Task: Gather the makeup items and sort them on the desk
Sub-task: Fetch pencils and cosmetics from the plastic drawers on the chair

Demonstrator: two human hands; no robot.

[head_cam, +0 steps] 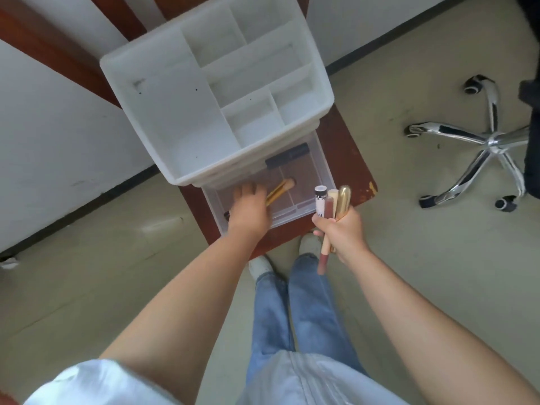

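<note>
A white plastic organizer [163, 112] with divided top compartments stands on a brown desk [344, 159]. Its clear bottom drawer [309, 209] is pulled out. My left hand [248, 209] reaches into the drawer and its fingers close round a gold-handled makeup brush [282, 190]. A black rectangular case [287, 157] lies at the drawer's back. My right hand [342, 229] grips a bundle of makeup tubes [330, 206] upright beside the drawer: a white one with a black band, a beige one, a gold one and a reddish one.
An office chair's chrome wheeled base [485, 141] stands on the floor at the right. White walls [58, 141] with dark skirting run at the left. My legs in jeans [292, 302] and white shoes are below the desk's corner.
</note>
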